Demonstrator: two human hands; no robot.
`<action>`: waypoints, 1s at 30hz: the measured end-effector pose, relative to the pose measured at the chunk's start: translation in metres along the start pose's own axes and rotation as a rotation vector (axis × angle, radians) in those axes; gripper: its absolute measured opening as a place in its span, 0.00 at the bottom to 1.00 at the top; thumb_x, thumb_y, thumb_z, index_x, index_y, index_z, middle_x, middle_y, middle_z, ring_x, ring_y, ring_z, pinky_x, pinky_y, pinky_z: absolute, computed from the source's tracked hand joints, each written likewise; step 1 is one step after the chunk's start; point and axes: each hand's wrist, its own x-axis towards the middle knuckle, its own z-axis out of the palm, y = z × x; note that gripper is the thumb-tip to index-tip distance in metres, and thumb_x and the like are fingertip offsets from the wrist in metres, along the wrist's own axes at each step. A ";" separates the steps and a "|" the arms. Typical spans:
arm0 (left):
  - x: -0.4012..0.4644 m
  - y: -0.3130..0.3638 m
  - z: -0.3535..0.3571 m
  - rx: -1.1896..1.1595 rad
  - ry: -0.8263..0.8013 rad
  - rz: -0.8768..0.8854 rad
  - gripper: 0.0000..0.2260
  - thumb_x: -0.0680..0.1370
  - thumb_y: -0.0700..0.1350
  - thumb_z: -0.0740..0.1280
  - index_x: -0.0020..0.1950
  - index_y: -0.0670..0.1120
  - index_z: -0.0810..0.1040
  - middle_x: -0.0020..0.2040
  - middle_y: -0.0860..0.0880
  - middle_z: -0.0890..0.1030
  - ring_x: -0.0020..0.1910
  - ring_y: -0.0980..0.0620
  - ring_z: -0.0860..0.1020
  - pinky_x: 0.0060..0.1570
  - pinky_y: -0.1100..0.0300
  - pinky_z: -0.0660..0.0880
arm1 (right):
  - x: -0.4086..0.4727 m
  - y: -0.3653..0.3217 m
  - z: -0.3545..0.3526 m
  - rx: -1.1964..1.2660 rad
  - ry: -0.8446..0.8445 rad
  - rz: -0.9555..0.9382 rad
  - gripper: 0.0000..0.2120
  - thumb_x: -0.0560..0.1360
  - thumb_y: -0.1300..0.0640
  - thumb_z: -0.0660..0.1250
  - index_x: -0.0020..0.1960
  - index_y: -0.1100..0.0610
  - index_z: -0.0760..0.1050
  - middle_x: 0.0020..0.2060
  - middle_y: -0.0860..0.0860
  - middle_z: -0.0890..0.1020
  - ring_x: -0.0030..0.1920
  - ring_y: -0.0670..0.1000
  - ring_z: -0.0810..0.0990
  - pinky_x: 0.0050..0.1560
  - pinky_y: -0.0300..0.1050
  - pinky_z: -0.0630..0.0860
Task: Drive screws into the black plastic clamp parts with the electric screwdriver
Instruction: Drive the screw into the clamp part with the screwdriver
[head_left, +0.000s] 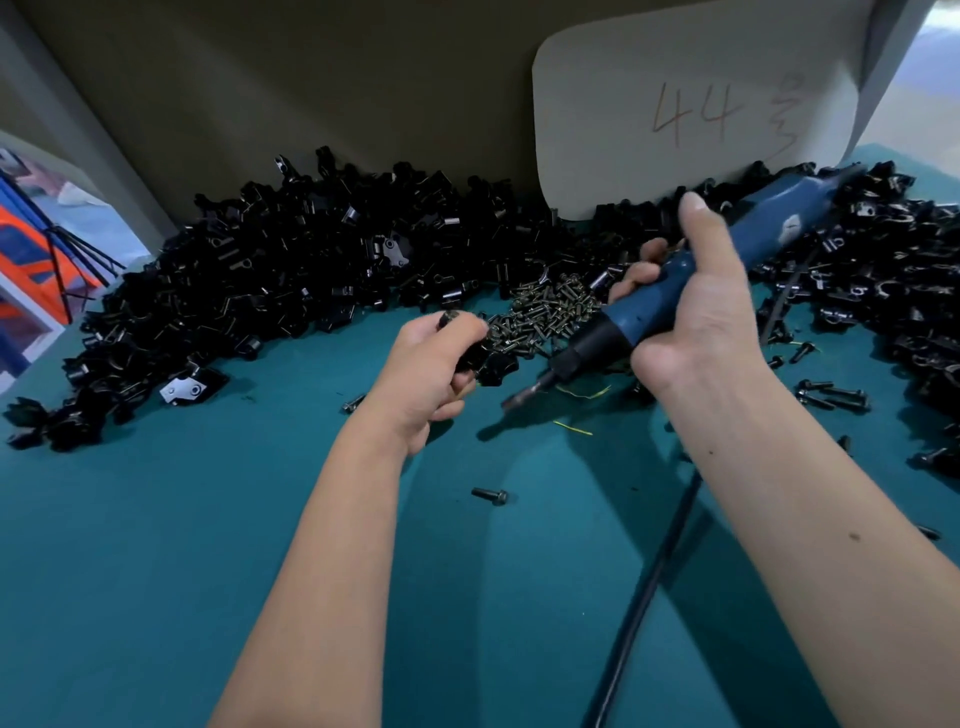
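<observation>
My right hand (696, 317) grips the blue electric screwdriver (649, 306), its dark bit (524, 397) pointing down and left just above the teal table. My left hand (431, 369) holds a black plastic clamp part (475, 358) with curled fingers, a screw head (449, 315) showing at its top. The bit tip is a short way right of that hand and apart from the part. A pile of small dark screws (550, 309) lies behind both hands. A big heap of black clamp parts (291, 260) spreads along the back.
More clamp parts (893, 270) are heaped at the right. Loose screws (491, 495) lie scattered on the teal table (156, 545). The screwdriver's black cable (644, 597) runs down toward me. A beige board marked 44 (696, 114) stands at the back wall.
</observation>
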 end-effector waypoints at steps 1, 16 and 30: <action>-0.001 0.000 -0.001 0.044 -0.039 -0.026 0.10 0.74 0.49 0.68 0.41 0.48 0.68 0.27 0.50 0.65 0.21 0.56 0.60 0.20 0.67 0.53 | 0.000 -0.003 0.002 0.022 0.014 -0.033 0.13 0.76 0.53 0.75 0.48 0.53 0.70 0.33 0.48 0.77 0.26 0.45 0.71 0.30 0.39 0.71; -0.002 0.003 -0.002 0.409 -0.201 -0.234 0.12 0.66 0.53 0.66 0.39 0.49 0.67 0.24 0.50 0.65 0.20 0.55 0.57 0.23 0.70 0.55 | -0.006 -0.005 0.010 -0.021 0.021 -0.193 0.12 0.78 0.57 0.68 0.51 0.54 0.64 0.32 0.50 0.74 0.27 0.48 0.69 0.30 0.40 0.69; 0.000 0.000 -0.005 0.335 -0.248 -0.237 0.12 0.67 0.52 0.67 0.39 0.48 0.66 0.24 0.49 0.66 0.19 0.56 0.57 0.21 0.70 0.55 | -0.005 -0.004 0.007 -0.016 0.008 -0.171 0.12 0.78 0.60 0.67 0.53 0.55 0.63 0.32 0.50 0.73 0.28 0.47 0.68 0.30 0.42 0.69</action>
